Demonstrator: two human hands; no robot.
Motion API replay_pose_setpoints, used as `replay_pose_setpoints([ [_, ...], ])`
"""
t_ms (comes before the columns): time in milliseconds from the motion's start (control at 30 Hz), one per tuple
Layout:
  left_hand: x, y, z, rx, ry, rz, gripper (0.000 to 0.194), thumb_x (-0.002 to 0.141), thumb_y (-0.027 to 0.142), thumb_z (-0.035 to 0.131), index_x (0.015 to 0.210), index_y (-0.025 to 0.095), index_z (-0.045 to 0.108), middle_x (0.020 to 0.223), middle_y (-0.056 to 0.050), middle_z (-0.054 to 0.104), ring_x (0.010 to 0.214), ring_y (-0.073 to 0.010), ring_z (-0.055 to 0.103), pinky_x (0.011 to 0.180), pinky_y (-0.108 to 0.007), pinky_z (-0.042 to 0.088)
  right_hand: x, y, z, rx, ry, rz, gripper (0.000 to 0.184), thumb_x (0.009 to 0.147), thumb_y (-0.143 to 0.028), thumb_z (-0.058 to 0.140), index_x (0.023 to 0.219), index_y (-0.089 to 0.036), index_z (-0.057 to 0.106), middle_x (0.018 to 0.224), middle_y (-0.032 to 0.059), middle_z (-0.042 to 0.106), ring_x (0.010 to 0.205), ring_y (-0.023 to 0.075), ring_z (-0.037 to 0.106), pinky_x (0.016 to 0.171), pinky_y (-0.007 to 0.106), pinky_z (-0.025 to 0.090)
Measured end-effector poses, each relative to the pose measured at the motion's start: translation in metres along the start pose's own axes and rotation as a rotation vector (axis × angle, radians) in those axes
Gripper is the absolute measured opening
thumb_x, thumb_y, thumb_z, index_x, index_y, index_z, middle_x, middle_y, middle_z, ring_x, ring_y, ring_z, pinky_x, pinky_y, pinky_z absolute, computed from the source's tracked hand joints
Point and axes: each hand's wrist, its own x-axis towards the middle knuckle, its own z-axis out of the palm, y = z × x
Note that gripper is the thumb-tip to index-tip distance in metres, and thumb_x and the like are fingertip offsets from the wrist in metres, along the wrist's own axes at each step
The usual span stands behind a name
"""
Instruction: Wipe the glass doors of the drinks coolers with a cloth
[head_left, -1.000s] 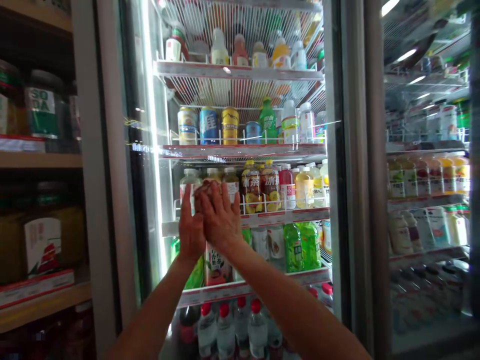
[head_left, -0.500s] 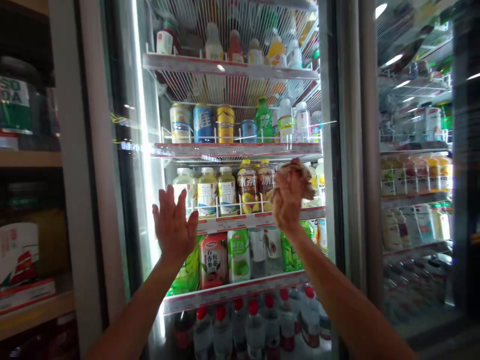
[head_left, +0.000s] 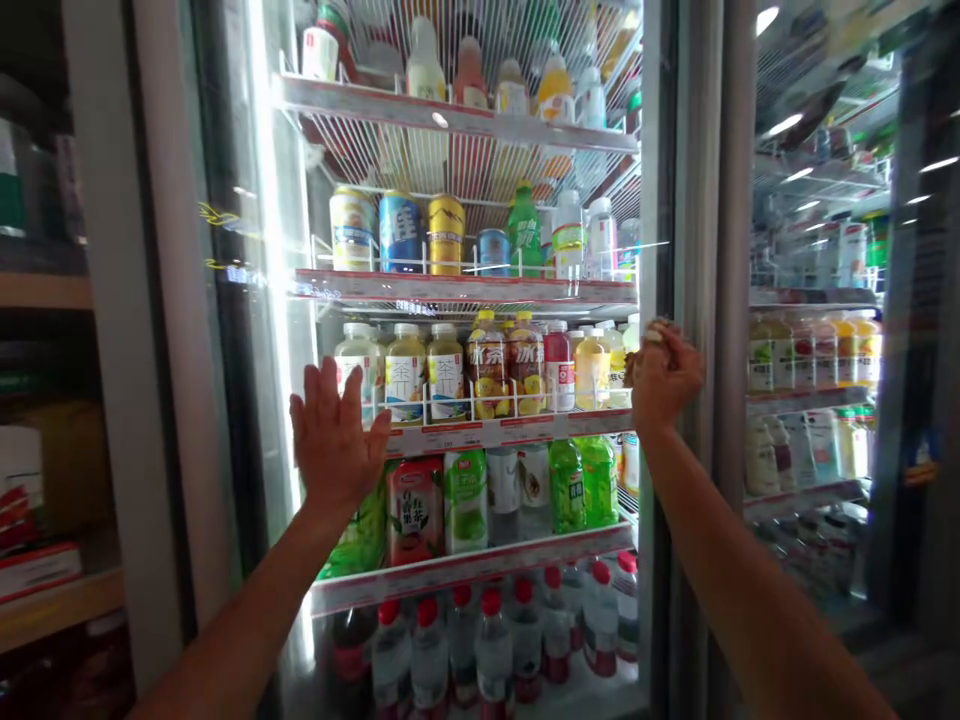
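Head view faces a lit drinks cooler through its glass, bounded on the right by a dark door frame and a metal upright, and on the left by a bright light strip with a pale post farther out. Between the hands runs a wide open stretch of glass, with rows of bottles and cans behind it. Beyond the upright a second cooler begins, and a wooden shelf stands at the far left. Room is tight on the right: the right hand is at the glass's right margin, overlapping the dark frame in the view, its knuckles near the upright; whether they touch it cannot be told. Its grip is closed on a crumpled brown cloth, mostly hidden by the fingers and showing at the hand's left side. The right forearm slants up from the lower right. The left hand is open, palm toward the glass, fingers pointing up and thumb spread rightward, in front of the middle shelf's left end, near the tea bottles; whether the palm presses the glass cannot be made out. Both forearms lean inward, the hands well apart, with red-capped bottles visible low between them
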Motion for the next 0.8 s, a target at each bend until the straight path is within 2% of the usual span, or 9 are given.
replay_pose_setpoints([
  [133, 0.0, 0.0, 0.0, 0.001, 0.003, -0.002, 0.063, 0.084, 0.039, 0.046, 0.141, 0.025, 0.02, 0.15, -0.007, 0.014, 0.138, -0.0278, 0.011, 0.111, -0.05, 0.009, 0.011, 0.013, -0.004, -0.108, -0.052, -0.144, 0.029, 0.078, -0.026, 0.048, 0.096, -0.013, 0.067, 0.106, 0.012, 0.055, 0.101, 0.0254, 0.052, 0.089, 0.047, 0.042],
  [233, 0.001, 0.0, 0.001, 0.018, -0.001, 0.003, 0.064, 0.085, 0.039, 0.045, 0.141, 0.025, 0.02, 0.15, -0.007, 0.013, 0.138, -0.028, 0.01, 0.11, -0.05, 0.009, 0.01, 0.013, -0.007, -0.197, -0.182, -0.269, 0.035, 0.082, -0.026, 0.044, 0.11, -0.014, 0.061, 0.128, 0.0132, 0.045, 0.121, 0.0295, 0.04, 0.1, 0.054, 0.032],
  [300, 0.001, 0.001, 0.001, 0.02, -0.004, 0.004, 0.065, 0.084, 0.04, 0.046, 0.141, 0.024, 0.018, 0.15, -0.007, 0.012, 0.138, -0.0284, 0.009, 0.11, -0.051, 0.009, -0.003, -0.001, -0.007, -0.168, -0.273, -0.313, 0.044, 0.085, -0.024, 0.036, 0.126, -0.014, 0.048, 0.139, 0.0127, 0.036, 0.13, 0.0279, 0.03, 0.104, 0.053, 0.028],
  [433, 0.0, 0.0, 0.001, -0.003, -0.023, -0.011, 0.065, 0.085, 0.04, 0.046, 0.141, 0.025, 0.018, 0.15, -0.007, 0.011, 0.138, -0.0284, 0.008, 0.111, -0.051, 0.007, -0.059, -0.06, -0.013, -0.063, -0.5, -0.468, 0.056, 0.085, -0.02, 0.037, 0.14, -0.019, 0.025, 0.149, 0.0075, 0.017, 0.137, 0.0248, 0.014, 0.109, 0.049, 0.023],
  [500, 0.0, 0.0, 0.0, 0.002, -0.032, -0.014, 0.064, 0.085, 0.04, 0.045, 0.141, 0.025, 0.019, 0.15, -0.007, 0.011, 0.138, -0.028, 0.008, 0.111, -0.05, 0.007, -0.076, -0.079, -0.017, -0.004, -0.685, -0.64, 0.059, 0.084, -0.018, 0.04, 0.14, -0.025, 0.024, 0.149, 0.0027, 0.019, 0.138, 0.0221, 0.014, 0.11, 0.045, 0.025],
  [567, -0.001, 0.0, -0.001, 0.03, -0.044, -0.014, 0.063, 0.086, 0.039, 0.044, 0.141, 0.024, 0.018, 0.15, -0.007, 0.011, 0.138, -0.0275, 0.008, 0.111, -0.049, 0.008, -0.072, -0.078, -0.017, 0.022, -0.783, -0.746, 0.057, 0.083, -0.016, 0.04, 0.138, -0.03, 0.029, 0.147, -0.0011, 0.024, 0.136, 0.0198, 0.019, 0.11, 0.043, 0.026],
  [633, -0.001, 0.001, 0.0, 0.074, -0.057, -0.011, 0.063, 0.087, 0.038, 0.042, 0.142, 0.021, 0.016, 0.15, -0.009, 0.01, 0.138, -0.0271, 0.007, 0.111, -0.049, 0.008, -0.051, -0.063, -0.011, -0.011, -0.668, -0.636, 0.052, 0.084, -0.016, 0.039, 0.134, -0.03, 0.037, 0.145, -0.0008, 0.028, 0.135, 0.0212, 0.022, 0.109, 0.047, 0.025],
  [733, -0.002, 0.002, 0.001, 0.119, -0.061, 0.001, 0.064, 0.087, 0.037, 0.041, 0.142, 0.018, 0.015, 0.15, -0.011, 0.01, 0.138, -0.0271, 0.005, 0.111, -0.048, 0.008, -0.032, -0.057, 0.005, -0.05, -0.347, -0.273, 0.046, 0.085, -0.018, 0.035, 0.13, -0.022, 0.043, 0.146, 0.0049, 0.024, 0.134, 0.027, 0.022, 0.106, 0.055, 0.025],
  [800, -0.002, 0.002, 0.001, 0.128, -0.049, 0.006, 0.064, 0.087, 0.036, 0.041, 0.142, 0.018, 0.014, 0.15, -0.011, 0.01, 0.138, -0.0271, 0.006, 0.111, -0.048, 0.008, -0.046, -0.079, 0.01, 0.005, -0.356, -0.255, 0.046, 0.085, -0.019, 0.036, 0.13, -0.019, 0.043, 0.148, 0.0054, 0.019, 0.135, 0.0269, 0.019, 0.107, 0.053, 0.026],
])
